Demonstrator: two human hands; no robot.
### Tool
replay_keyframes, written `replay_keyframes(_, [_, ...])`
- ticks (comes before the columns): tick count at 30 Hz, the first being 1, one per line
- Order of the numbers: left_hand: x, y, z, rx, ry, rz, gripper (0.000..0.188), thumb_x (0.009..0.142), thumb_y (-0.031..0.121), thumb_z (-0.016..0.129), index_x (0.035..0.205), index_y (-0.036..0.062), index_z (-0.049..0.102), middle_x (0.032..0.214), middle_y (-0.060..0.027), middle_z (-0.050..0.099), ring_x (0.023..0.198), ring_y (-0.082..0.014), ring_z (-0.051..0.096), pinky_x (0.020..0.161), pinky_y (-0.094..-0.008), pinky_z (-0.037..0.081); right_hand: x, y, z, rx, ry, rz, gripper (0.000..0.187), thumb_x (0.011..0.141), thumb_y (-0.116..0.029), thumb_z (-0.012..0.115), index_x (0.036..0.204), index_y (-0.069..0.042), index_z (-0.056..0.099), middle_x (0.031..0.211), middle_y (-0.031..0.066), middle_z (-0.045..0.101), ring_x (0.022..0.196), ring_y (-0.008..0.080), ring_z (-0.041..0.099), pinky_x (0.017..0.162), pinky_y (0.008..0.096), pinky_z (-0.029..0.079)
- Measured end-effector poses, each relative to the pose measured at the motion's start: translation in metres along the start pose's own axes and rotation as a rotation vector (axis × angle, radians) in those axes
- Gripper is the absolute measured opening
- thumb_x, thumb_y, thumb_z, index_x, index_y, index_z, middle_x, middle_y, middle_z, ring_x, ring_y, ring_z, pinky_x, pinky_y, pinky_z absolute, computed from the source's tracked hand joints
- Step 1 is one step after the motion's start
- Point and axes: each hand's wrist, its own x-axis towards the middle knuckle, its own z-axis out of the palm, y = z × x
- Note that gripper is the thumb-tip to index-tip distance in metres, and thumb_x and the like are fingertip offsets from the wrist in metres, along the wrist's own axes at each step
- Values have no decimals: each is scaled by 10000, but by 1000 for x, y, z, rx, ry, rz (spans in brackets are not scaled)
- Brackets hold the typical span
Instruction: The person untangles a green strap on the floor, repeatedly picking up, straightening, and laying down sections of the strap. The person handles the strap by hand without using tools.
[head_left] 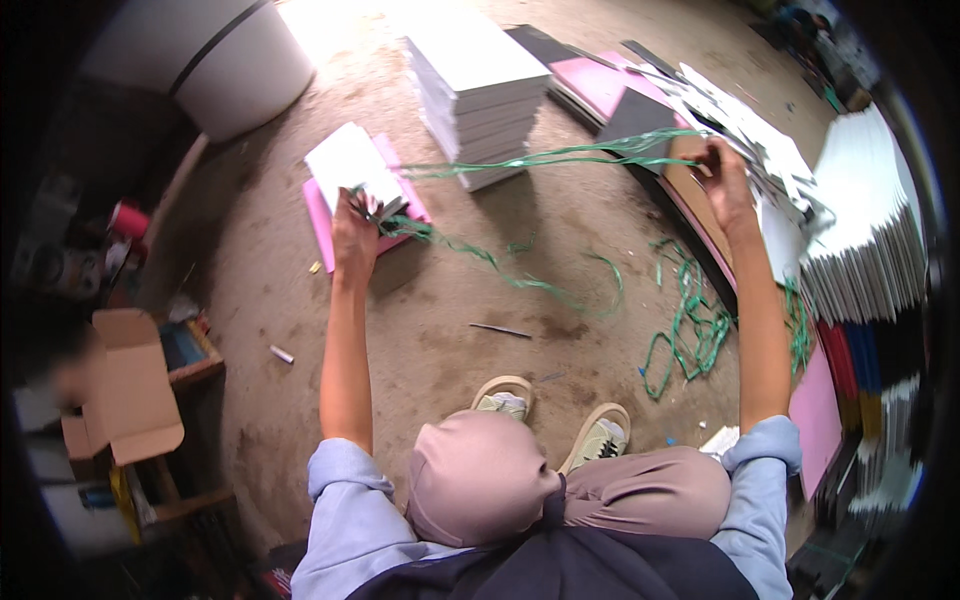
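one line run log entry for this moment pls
left hand: pinches green strap end at small white stack | right hand: grips strap, pulled taut between hands | nearby: tall white stack, loose green strap on floor

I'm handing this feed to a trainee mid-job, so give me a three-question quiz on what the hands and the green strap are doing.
1. True or false: the left hand rests on a small white stack lying on pink sheets.
2. What does the right hand pull tight? A) green plastic strap B) cardboard box C) white drum
3. Fill in: loose green strap offcuts lie on the ____.

Key: 1 true; 2 A; 3 floor.
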Motion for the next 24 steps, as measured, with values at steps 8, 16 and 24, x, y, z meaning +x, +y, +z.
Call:
replay_keyframes(8, [-21,135,-27,-416,-201,425,302,898,299,393,648,129,405,659,-3,464,607,-79,458,657,-254,412,-32,155,212,-620,-678,319,322,830,-266,480,974,22,501,854,98,556,702,182,568,594,289,488])
replay_keyframes(16, [-85,-33,-89,1409,112,167,279,831,297,519,907,30,495,834,-80,522,757,-226,507,670,-370,412,-83,310,249,-737,-688,415,399,748,-130,572,1070,66,443,983,193,521,778,254,583,666,329,498])
replay_keyframes(24, [-107,-77,-93,1975,-180,14,506,754,324,596,1098,-32,492,1244,-218,390,1208,-300,321,1019,-435,215,-104,293,223,-1358,-1033,-177,496,753,-160,567,1196,-37,382,1166,239,358,1001,393,457,840,431,413])
